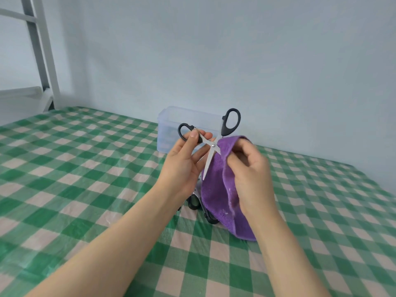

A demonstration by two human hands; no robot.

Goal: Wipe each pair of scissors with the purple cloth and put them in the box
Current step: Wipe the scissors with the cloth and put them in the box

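Head view: left hand (184, 161) pinches black-handled scissors (211, 144) near the pivot, held above the table (85, 168). They are spread open; one silver blade points down, the other is hidden in the cloth (216, 189). Right hand (250, 174) grips this cloth with curled fingers. More scissors (194, 202) lie below, mostly covered. Box (171, 127) stands behind.

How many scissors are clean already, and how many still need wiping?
I cannot count the finished ones: the clear plastic box is too cloudy to see into. Right now the left hand holds an open pair of black-handled scissors while the right hand presses the purple cloth on one blade. At least one more pair lies on the checked tablecloth below, half hidden.
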